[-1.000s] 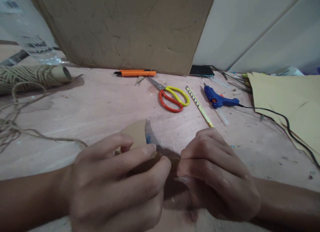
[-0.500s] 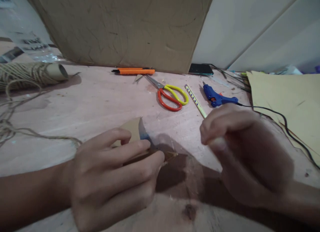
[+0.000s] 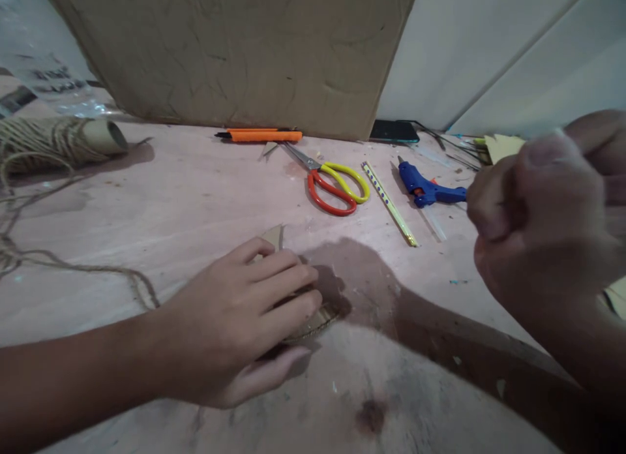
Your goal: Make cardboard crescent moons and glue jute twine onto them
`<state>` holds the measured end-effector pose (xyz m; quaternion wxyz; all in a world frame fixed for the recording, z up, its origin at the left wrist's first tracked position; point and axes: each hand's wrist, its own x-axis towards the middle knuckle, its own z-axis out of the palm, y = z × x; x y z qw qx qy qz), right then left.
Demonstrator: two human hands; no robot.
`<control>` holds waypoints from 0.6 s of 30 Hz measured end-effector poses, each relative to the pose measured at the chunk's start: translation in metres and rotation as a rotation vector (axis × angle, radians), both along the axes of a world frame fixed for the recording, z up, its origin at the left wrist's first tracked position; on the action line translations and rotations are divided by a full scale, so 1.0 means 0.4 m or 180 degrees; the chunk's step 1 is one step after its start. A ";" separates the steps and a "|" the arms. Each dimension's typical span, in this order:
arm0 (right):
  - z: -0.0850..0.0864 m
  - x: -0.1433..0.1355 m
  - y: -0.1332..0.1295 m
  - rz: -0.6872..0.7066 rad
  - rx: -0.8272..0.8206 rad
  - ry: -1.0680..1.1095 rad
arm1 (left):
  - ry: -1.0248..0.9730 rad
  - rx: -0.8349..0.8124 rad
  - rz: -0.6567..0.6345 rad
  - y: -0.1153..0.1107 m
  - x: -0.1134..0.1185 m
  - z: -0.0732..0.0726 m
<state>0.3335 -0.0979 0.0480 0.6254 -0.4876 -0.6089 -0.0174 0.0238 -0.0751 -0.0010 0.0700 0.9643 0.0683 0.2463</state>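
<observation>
My left hand rests over a small cut cardboard piece, its fingers curved round it and holding it against the table. A pointed corner and a curved, corrugated edge of the piece show past the fingers; the rest is hidden beneath them. Raised at the right, my right hand is closed, fingers curled in and thumb pressed over them. Whatever it may hold cannot be made out. Just left of it lies a blue glue gun, with the fist overlapping the end of its handle.
Scissors with red and yellow handles lie mid-table beside a dotted pencil. Behind are an orange cutter, a phone and a large cardboard sheet. A twine roll with loose strands is at the left.
My right hand has risen and moved right, away from the cardboard piece. My left hand has flattened lower over the piece, which now lies closer to the table.
</observation>
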 end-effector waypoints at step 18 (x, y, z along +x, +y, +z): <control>-0.110 -0.066 -0.062 0.2700 -0.2181 -0.1618 | 0.0164 -0.0277 0.0005 -0.008 -0.001 -0.010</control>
